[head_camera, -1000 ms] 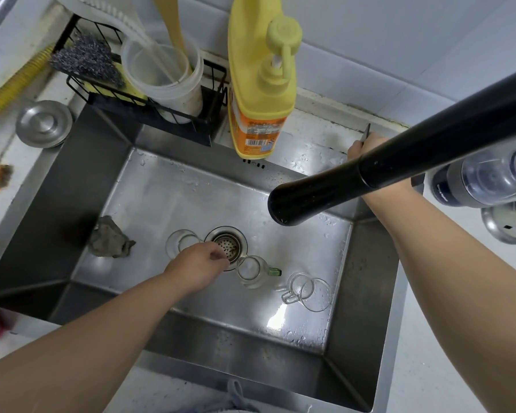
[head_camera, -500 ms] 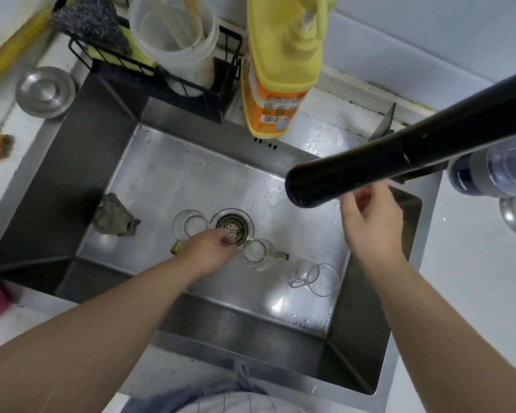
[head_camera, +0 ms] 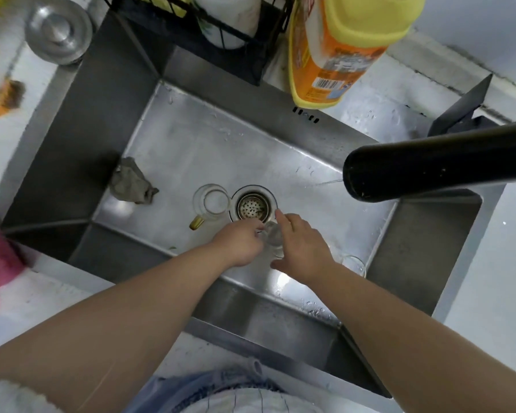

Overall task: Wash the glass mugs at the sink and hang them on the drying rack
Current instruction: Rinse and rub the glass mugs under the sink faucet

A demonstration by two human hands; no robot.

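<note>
Three glass mugs in the sink [head_camera: 423, 242]: one [head_camera: 211, 203] left of the drain strainer [head_camera: 253, 207], one [head_camera: 272, 237] between both hands below the drain, one [head_camera: 353, 263] at right, mostly hidden by the forearm. Left hand [head_camera: 239, 243] has fingers curled at the middle mug; right hand [head_camera: 303, 247] cups it, forefinger extended. One grey rag [head_camera: 133, 186], one black faucet [head_camera: 429, 168], one yellow soap bottle [head_camera: 340, 52].

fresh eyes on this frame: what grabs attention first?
The black faucet spout juts in from the right, above the steel sink. Just below the drain strainer, both hands meet on one glass mug: left hand and right hand. A yellow detergent bottle looms at the top.
</note>
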